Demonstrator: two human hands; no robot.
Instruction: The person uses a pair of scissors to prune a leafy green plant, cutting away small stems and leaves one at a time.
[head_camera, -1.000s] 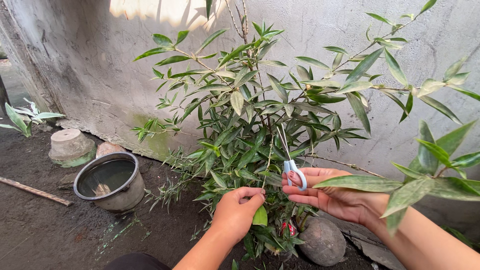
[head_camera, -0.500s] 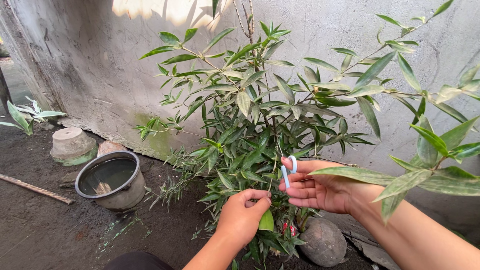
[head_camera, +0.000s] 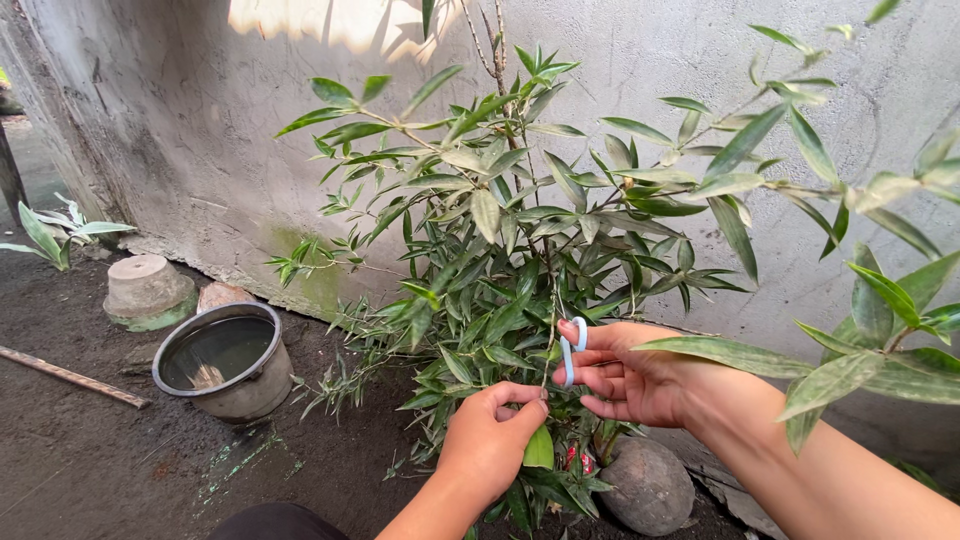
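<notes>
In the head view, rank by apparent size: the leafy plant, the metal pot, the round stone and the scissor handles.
1. Leafy plant, by far the largest.
2. Metal pot.
3. Round stone, partly hidden by leaves and nearer the camera, so its gap to the pot is unsure.
4. Scissor handles, smallest.

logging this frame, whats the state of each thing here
light blue-handled scissors: held in right hand, blades hidden in the leaves
thin stem: pinched by left hand
leafy green shrub: upright, against the wall
round grey pot: upright, open, dark inside
pale upturned pot: upside down
</notes>
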